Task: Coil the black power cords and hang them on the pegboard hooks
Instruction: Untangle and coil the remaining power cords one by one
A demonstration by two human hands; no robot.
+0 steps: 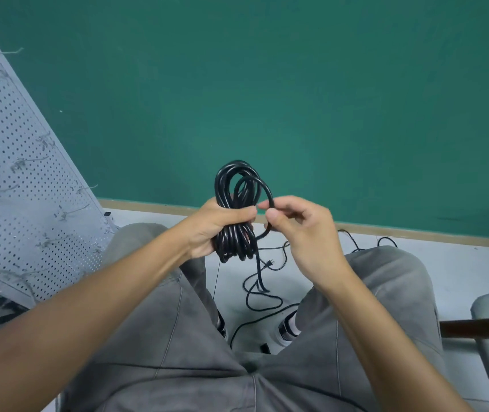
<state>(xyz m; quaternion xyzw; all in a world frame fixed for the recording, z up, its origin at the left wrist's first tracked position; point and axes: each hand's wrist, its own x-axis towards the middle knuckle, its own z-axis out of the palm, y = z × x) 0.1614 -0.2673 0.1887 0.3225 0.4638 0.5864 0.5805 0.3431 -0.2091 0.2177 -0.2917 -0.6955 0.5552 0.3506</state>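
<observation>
While the left hand (216, 226) is gripping the coiled black power cord (236, 203) around its middle, fingers curled tight on the bundle, the right hand (299, 233) is pinching the cord's loose outer loop between thumb and forefinger. The coil is being held in the air above the person's knees. Its free tail is hanging down to the floor (460, 263), where more cord (262, 295) is lying. A grey pegboard (23, 179) with hooks is leaning at left.

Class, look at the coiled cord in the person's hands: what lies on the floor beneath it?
Beneath the coiled cord, loose black cable and a plug lie on the pale floor; the knees hide the rest.
</observation>
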